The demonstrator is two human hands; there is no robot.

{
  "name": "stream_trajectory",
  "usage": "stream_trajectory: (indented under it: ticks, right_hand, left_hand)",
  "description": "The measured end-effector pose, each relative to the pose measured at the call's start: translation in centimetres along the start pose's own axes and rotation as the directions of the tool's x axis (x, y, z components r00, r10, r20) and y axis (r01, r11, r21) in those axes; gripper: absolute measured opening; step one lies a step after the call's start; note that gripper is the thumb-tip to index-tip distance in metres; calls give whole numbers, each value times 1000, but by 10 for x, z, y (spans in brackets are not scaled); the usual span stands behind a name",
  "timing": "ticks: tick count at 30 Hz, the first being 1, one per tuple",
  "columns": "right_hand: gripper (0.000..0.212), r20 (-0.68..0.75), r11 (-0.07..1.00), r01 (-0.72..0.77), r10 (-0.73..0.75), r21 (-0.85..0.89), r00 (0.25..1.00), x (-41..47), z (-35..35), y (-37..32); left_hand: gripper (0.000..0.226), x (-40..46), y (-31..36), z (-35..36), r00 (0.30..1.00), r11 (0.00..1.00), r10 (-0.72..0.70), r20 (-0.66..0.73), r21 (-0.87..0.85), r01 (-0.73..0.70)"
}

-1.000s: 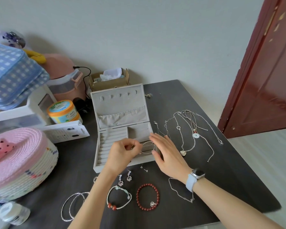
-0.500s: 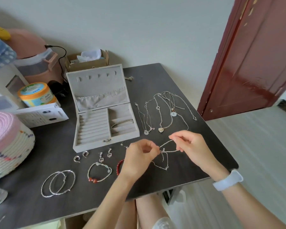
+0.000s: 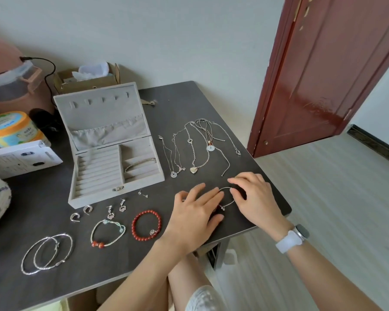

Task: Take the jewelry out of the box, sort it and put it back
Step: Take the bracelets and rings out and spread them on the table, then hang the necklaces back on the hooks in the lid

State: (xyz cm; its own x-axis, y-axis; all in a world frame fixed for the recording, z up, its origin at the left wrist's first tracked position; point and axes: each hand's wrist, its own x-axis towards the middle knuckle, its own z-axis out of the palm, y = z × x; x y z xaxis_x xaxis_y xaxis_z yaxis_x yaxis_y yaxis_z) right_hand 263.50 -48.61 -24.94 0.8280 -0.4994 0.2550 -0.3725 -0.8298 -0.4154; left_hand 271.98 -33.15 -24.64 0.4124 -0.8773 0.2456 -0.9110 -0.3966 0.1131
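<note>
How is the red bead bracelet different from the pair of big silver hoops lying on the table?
The red bead bracelet is a string of round dark-red beads with one small silver charm; the silver hoops are thin bare metal rings. The bracelet lies alone as a single loop, while the two hoops overlap each other. The hoops are clearly wider than the bracelet. Both lie flat on the dark table, untouched by either hand.

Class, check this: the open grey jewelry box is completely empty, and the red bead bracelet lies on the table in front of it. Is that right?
Not quite. The head view shows the jewelry box is not empty: a thin silver bangle lies in its right compartment. The rest holds: the red bead bracelet lies on the table in front of the box.
</note>
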Motion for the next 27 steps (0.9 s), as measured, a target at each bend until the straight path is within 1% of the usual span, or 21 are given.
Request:
stream_trajectory:
  ticks: [2, 3, 6, 8, 9, 11, 13, 15, 17, 18, 19, 20, 21, 23, 25, 27]
  right_hand:
    - [34, 6, 991, 36, -35, -127, 999, -8, 4, 1]
    - [39, 28, 982, 52, -48, -181, 998, -12, 5, 1]
    - [46, 59, 964, 80, -67, -255, 996, -18, 7, 3]
    - [42, 41, 974, 59, -52, -220, 998, -15, 6, 2]
    - [38, 26, 984, 37, -33, -174, 999, -11, 5, 1]
    - [33, -2, 999, -22, 22, -45, 1000, -1, 3, -2]
    - [30, -54, 994, -71, 76, 82, 996, 11, 2, -6]
    - [27, -107, 979, -102, 122, 177, 987, 26, 3, -10]
    - [25, -137, 972, -106, 137, 212, 981, 46, 6, -15]
    - [25, -139, 970, -108, 140, 216, 980, 59, 8, -18]
    - [25, -138, 971, -107, 139, 216, 981, 72, 10, -20]
    - [25, -127, 973, -114, 142, 201, 982, 86, 11, -23]
    - [25, -110, 976, -126, 147, 177, 983, 101, 14, -24]
    - [26, -54, 973, -187, 196, 137, 979, 131, 18, -26]
    - [26, -1, 952, -272, 275, 140, 961, 162, 22, -24]
    - [19, 32, 932, -329, 328, 149, 944, 190, 25, -21]
  left_hand:
    - [48, -5, -3, 2, 995, 994, 71, 72, 74, -77]
    - [51, -6, -4, 3, 991, 991, 84, 106, 91, -94]
    - [65, -4, -4, 1, 970, 988, 24, 241, 141, -59]
    - [70, -1, -3, -3, 966, 992, 2, 259, 123, -35]
    - [71, 1, -2, -5, 963, 993, 8, 269, 110, -39]
    - [76, 4, -2, -6, 952, 999, 33, 303, 24, -42]
    - [82, 4, -7, -9, 968, 999, -14, 250, -39, 25]
    - [79, 8, -15, -18, 982, 994, -88, 166, -53, 98]
    - [65, 16, -29, -27, 978, 980, -192, 78, -34, 195]
    - [56, 22, -38, -29, 966, 967, -252, 59, -12, 253]
    - [53, 27, -48, -31, 950, 951, -310, 44, 6, 310]
    - [54, 33, -58, -32, 931, 932, -362, 41, 24, 361]
    - [57, 39, -69, -33, 910, 912, -410, 67, 47, 408]
    - [57, 50, -88, -31, 857, 872, -490, 157, 94, 481]
    - [58, 57, -103, -26, 823, 849, -528, 210, 94, 520]
    - [59, 59, -108, -20, 817, 845, -534, 217, 97, 526]
